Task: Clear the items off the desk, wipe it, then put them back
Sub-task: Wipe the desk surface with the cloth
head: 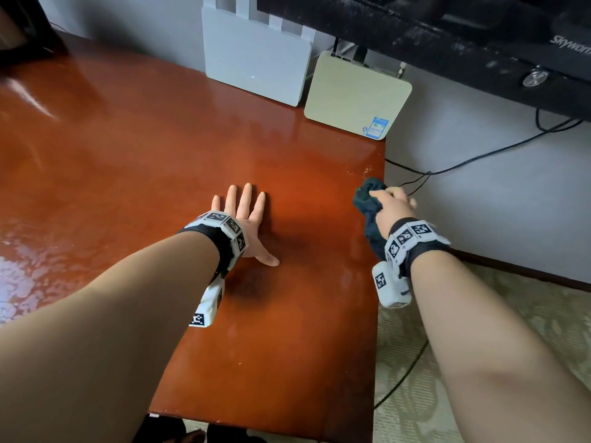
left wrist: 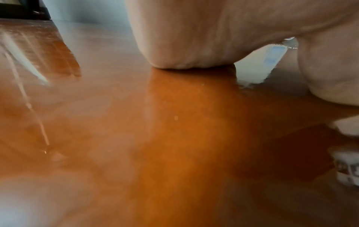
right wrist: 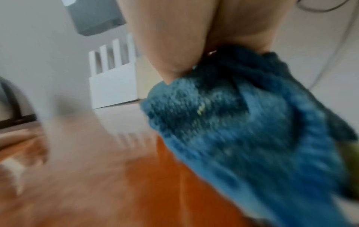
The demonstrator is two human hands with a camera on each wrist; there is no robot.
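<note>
Cloth [head: 367, 203], dark blue, is gripped in the clenched fingers [head: 382, 195] of the right hand [head: 391, 207] at the bench's [head: 144, 148] right edge; the left hand [head: 244, 219] is pressed flat, fingers straight, further left, so the right is nearer

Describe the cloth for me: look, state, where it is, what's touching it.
The cloth is dark blue with a knitted-looking, nubby weave, bunched into a crumpled wad, not spread flat. The right hand grips it with curled fingers at the desk's right edge, a tail hanging below the wrist. Small yellowish specks cling to it in the right wrist view. Whether it touches the desk is unclear.
</note>
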